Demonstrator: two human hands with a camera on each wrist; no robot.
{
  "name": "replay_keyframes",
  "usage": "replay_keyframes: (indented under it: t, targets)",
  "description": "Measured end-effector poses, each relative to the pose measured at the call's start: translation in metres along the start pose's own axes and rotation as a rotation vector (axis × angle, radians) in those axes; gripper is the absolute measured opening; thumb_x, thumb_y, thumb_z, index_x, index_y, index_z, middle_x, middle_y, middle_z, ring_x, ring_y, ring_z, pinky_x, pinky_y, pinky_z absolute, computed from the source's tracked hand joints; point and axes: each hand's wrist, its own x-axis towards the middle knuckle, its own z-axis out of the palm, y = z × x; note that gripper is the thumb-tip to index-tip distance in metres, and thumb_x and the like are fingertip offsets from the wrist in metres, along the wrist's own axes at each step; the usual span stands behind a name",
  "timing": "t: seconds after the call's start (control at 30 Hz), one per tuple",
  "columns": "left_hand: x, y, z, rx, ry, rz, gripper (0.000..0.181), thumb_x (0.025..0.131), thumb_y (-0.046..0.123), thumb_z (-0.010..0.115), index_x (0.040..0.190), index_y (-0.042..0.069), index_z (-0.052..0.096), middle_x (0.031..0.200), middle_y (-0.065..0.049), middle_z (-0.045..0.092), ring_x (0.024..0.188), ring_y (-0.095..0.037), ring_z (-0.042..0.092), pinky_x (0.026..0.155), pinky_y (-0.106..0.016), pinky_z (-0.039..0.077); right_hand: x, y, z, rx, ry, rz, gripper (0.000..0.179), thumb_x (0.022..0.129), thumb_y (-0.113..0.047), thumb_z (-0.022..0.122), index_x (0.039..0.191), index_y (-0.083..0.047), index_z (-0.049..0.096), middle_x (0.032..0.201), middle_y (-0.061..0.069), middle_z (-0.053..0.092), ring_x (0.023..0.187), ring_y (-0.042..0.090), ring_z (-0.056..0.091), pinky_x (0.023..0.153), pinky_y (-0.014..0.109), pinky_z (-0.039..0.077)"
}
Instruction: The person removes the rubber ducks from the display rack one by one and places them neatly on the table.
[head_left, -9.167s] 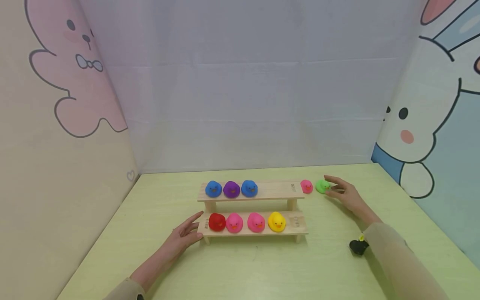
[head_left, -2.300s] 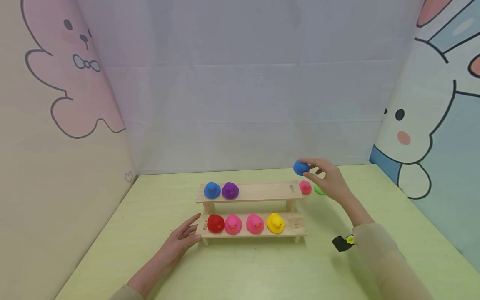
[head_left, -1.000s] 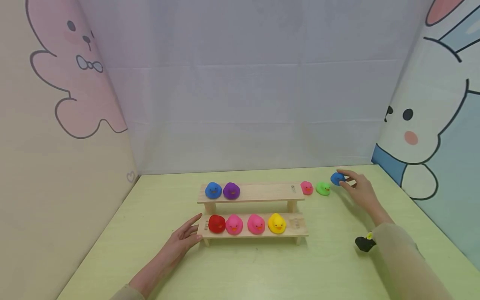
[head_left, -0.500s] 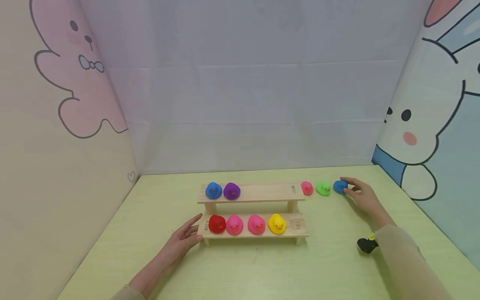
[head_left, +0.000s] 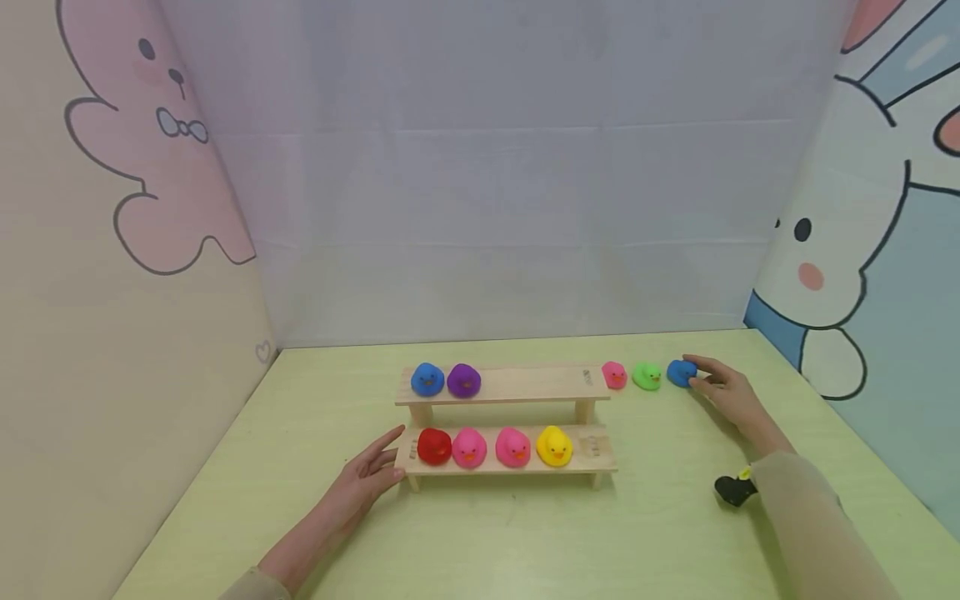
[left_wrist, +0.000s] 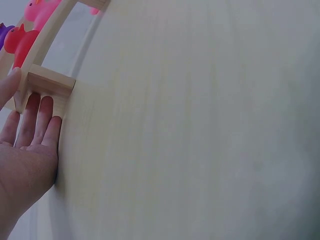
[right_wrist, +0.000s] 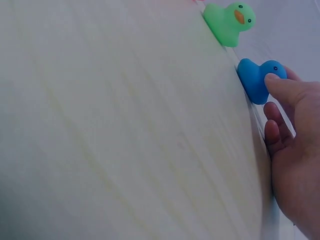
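Note:
Thumb and fingers of my right hand (head_left: 731, 400) pinch a blue rubber duck (head_left: 681, 373), which sits on the table right of a green rubber duck (head_left: 647, 377). In the right wrist view the thumb lies against the blue duck's (right_wrist: 257, 82) head. My left hand (head_left: 363, 477) grips the left end of a two-step wooden stand (head_left: 540, 383); in the left wrist view its fingers reach under the lower step. That step bears a red duck (head_left: 434, 447), two pink ducks (head_left: 513, 448) and a yellow duck (head_left: 554, 447). On the upper step sit a blue duck (head_left: 427, 380) and a purple duck (head_left: 463, 382).
A small pink duck (head_left: 614, 375) stands on the table just right of the upper step. A black object with a yellow part (head_left: 735, 490) shows beside the right sleeve. A pale curtain (head_left: 480, 208) hangs behind the table (head_left: 487, 542), with printed walls at both sides.
The right hand took the blue duck from the upper step, carried it right and lowered it to the table beyond the green duck. The left hand has stayed at the stand.

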Motion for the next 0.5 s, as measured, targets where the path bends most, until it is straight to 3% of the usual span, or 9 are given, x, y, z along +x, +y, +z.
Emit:
replay_keyframes:
  t: [0.17, 0.5]
  targets:
    - [-0.0001, -0.0001, 0.0001, 0.013, 0.004, 0.004, 0.069, 0.093, 0.013, 0.067, 0.153, 0.017, 0.033, 0.137, -0.020, 0.050, 0.120, -0.028, 0.055, 0.105, -0.038, 0.038, -0.0001, -0.0023, 0.0009, 0.011, -0.001, 0.013, 0.049, 0.102, -0.019, 0.054, 0.143, 0.003, 0.041, 0.142, 0.031, 0.041, 0.105, 0.035, 0.048, 0.086, 0.042, 0.038]
    - [-0.0006, 0.0001, -0.0001, 0.011, -0.002, 0.011, 0.071, 0.092, 0.013, 0.068, 0.153, 0.017, 0.033, 0.137, -0.020, 0.050, 0.121, -0.028, 0.054, 0.106, -0.040, 0.036, -0.0011, -0.0024, 0.0007, 0.024, -0.002, 0.036, 0.050, 0.102, -0.020, 0.053, 0.144, 0.003, 0.040, 0.143, 0.031, 0.040, 0.107, 0.035, 0.046, 0.087, 0.042, 0.038]
